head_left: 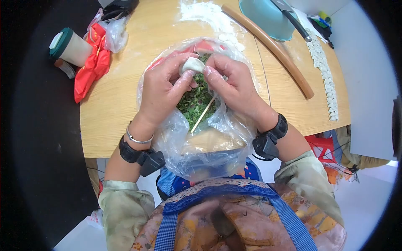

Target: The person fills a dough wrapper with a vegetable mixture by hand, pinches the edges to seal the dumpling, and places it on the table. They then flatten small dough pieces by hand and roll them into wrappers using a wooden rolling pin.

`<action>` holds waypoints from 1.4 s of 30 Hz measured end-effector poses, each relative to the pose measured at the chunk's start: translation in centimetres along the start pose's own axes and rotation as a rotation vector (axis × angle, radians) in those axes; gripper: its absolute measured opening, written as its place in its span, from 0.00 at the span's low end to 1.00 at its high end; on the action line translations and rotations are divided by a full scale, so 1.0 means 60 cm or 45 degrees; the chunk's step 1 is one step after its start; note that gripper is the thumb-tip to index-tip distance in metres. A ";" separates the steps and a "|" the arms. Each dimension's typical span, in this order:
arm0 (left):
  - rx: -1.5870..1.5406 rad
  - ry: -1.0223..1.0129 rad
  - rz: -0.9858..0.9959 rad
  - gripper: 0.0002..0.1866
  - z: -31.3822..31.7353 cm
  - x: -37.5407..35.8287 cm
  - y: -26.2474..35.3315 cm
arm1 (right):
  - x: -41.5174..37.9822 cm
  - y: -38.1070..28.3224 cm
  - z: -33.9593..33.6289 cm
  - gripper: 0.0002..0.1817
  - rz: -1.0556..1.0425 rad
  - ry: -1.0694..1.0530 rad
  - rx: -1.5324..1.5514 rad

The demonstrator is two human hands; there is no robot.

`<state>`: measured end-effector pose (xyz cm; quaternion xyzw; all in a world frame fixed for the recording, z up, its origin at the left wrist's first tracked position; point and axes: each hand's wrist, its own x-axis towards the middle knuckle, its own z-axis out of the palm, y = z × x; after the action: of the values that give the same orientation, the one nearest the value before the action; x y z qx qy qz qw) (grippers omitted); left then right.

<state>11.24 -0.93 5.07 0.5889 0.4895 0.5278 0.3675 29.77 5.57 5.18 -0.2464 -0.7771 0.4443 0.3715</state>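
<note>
A folded white dumpling (193, 65) is pinched between my two hands, above a plastic bag of filling. My left hand (166, 85) grips it from the left with thumb and fingers. From the other side, my right hand (233, 83) presses its edge between thumb and forefinger. Flour dusts the fingers of both hands. Below them, chopped green filling (195, 99) lies in the clear plastic bag (167, 129), partly hidden by my hands. A thin wooden stick (202, 115) leans in the filling.
A rolling pin (272, 54) lies at the right, beside a light blue basin (268, 19) and a knife (296, 25). Rows of finished dumplings (324, 79) line the right edge. Loose flour (201, 11) covers the back. A cup (72, 47) and red bag (93, 62) are left.
</note>
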 end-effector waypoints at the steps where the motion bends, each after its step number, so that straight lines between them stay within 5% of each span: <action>1: 0.019 0.011 0.015 0.18 0.001 0.000 0.000 | 0.000 0.001 0.000 0.08 -0.001 -0.021 0.000; 20: 0.177 -0.014 0.128 0.15 0.005 0.000 -0.004 | 0.002 0.000 0.007 0.07 0.020 0.122 0.272; 42: 0.029 -0.009 0.153 0.16 0.007 -0.001 -0.003 | 0.001 -0.001 0.001 0.15 -0.308 0.145 -0.446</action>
<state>11.60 -0.92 4.83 0.6233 0.4578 0.5412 0.3301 29.66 5.56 5.20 -0.2367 -0.8442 0.2399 0.4169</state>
